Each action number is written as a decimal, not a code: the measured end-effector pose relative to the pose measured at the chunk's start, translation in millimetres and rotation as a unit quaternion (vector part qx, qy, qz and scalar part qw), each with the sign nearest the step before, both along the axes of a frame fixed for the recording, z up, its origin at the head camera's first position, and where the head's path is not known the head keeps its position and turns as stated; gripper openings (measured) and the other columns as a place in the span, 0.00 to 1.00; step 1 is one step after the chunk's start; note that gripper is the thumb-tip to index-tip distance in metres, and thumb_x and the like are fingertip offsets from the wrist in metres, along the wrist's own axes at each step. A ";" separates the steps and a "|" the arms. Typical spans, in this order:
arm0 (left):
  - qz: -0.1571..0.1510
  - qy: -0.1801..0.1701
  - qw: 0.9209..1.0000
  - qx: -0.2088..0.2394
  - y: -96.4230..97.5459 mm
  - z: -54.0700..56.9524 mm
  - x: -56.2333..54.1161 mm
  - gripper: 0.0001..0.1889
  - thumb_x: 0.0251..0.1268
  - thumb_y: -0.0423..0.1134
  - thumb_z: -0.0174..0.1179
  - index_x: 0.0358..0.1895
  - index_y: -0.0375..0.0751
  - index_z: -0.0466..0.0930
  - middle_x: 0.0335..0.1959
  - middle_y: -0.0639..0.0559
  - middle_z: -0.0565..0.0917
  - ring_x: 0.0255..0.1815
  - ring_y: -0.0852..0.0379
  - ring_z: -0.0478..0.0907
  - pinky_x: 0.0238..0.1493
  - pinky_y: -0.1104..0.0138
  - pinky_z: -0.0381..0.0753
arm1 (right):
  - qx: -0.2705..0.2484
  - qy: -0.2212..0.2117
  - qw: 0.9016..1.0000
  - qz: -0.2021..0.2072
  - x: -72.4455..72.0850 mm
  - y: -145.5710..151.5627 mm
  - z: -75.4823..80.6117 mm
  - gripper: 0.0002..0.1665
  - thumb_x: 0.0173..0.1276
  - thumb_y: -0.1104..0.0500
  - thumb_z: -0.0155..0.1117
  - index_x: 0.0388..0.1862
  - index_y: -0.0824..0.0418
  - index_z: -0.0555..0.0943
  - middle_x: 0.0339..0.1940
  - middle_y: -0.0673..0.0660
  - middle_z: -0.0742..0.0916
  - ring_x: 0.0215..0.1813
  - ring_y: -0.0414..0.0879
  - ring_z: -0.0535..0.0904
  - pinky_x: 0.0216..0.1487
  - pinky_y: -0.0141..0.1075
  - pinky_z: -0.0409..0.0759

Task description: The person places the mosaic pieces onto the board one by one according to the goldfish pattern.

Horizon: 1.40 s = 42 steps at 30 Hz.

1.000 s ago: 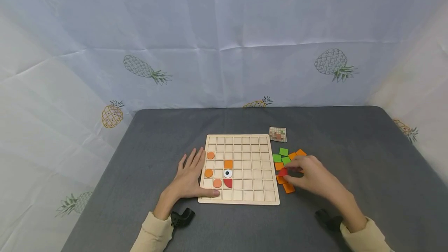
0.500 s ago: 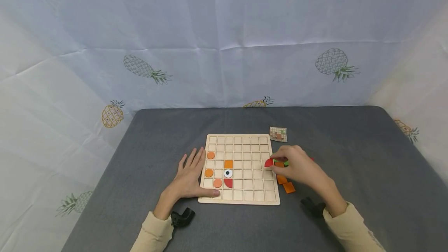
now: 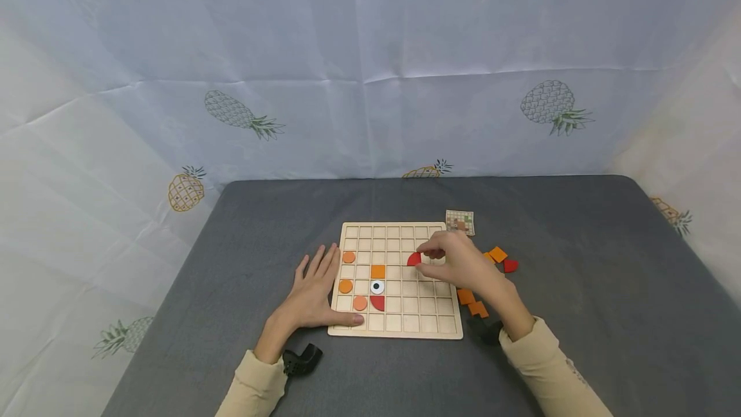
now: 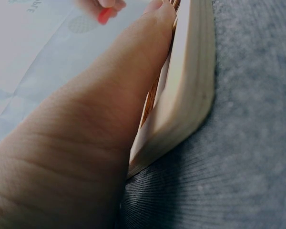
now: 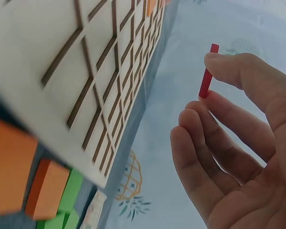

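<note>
A wooden grid board (image 3: 410, 306) lies on the grey table. My left hand (image 3: 312, 295) rests along its left edge, fingers straight and thumb over the front left corner. Between thumb and index finger, my right hand (image 3: 457, 262) pinches a red quarter-circle tile (image 3: 413, 259); in the right wrist view the red tile (image 5: 209, 71) shows edge-on, raised above the board. Set in the board's cells are an orange square (image 3: 378, 272), an eye tile (image 3: 377, 287), a red quarter-circle (image 3: 377, 303), an orange disc (image 3: 345, 286), another orange disc (image 3: 348, 257) and a salmon disc (image 3: 360, 303).
Loose orange tiles (image 3: 478, 309) lie right of the board, with another red tile (image 3: 511, 266) farther right. Green tiles (image 5: 71, 191) show in the right wrist view. A small pattern card (image 3: 460, 222) sits at the board's back right corner. A pineapple-print cloth (image 3: 370, 121) hangs behind the table.
My right hand has lifted the red quarter-circle from the loose tiles and carried it left over the board. My left hand has stayed in place.
</note>
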<state>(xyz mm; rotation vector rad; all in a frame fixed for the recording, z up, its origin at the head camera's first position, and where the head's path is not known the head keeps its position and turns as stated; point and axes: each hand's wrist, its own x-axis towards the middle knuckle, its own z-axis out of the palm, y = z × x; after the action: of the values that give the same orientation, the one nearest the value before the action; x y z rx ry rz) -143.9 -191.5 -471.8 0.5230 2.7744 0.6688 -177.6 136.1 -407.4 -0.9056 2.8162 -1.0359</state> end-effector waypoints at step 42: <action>0.006 -0.007 1.000 -0.006 1.0 0.8 -1.6 0.76 0.47 0.73 0.74 0.90 0.33 0.40 0.92 0.35 0.43 0.93 0.30 0.37 0.87 0.29 0.35 | -0.021 -0.111 0.992 -0.055 -23.8 -72.8 -26.2 0.11 0.67 0.64 0.79 0.46 0.69 0.94 0.36 0.61 0.93 0.33 0.42 0.80 0.38 0.32 0.80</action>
<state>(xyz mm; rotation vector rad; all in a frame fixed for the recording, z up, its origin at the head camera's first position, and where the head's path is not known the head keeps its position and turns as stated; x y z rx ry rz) -145.6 -190.5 -471.0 0.4986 2.7686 0.6567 -201.3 63.3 -433.6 -0.5998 2.6942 -1.1352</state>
